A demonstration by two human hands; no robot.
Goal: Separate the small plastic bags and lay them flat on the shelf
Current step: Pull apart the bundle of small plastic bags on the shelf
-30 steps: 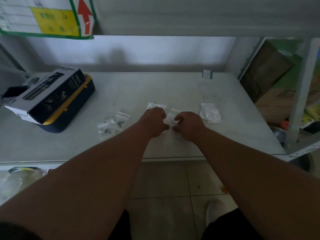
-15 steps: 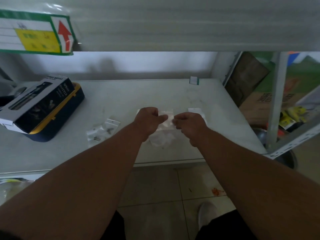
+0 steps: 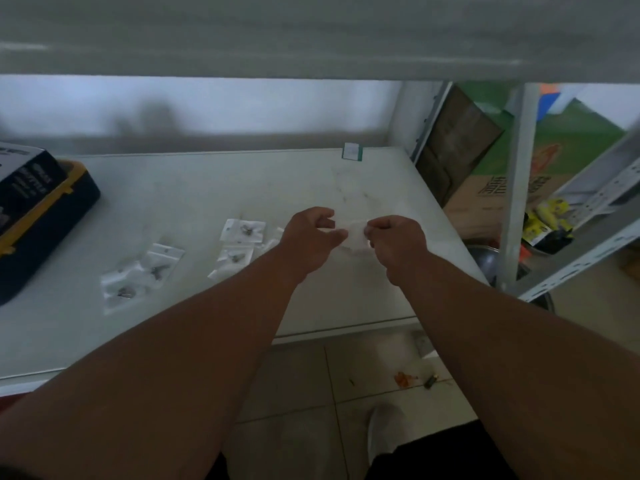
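Both my hands hover over the right half of the white shelf (image 3: pixel 194 188). My left hand (image 3: pixel 311 239) and my right hand (image 3: pixel 394 240) each pinch a side of a clump of small clear plastic bags (image 3: pixel 355 233) held just above the surface. Two bags with small metal parts (image 3: pixel 242 244) lie flat left of my left hand. Further left, another pair of bags (image 3: pixel 142 275) lies flat, partly overlapping. How many bags are in the held clump cannot be told.
A dark blue and yellow case with a printed box on top (image 3: pixel 38 209) sits at the shelf's left. A small green-edged card (image 3: pixel 352 151) stands at the back right corner. A shelf post (image 3: pixel 517 188) and cardboard boxes (image 3: pixel 491 192) stand to the right. An upper shelf overhangs.
My hands with the clump moved right along the shelf. Two bags now lie flat where my hands were; the view shifted right, pushing the case to the edge.
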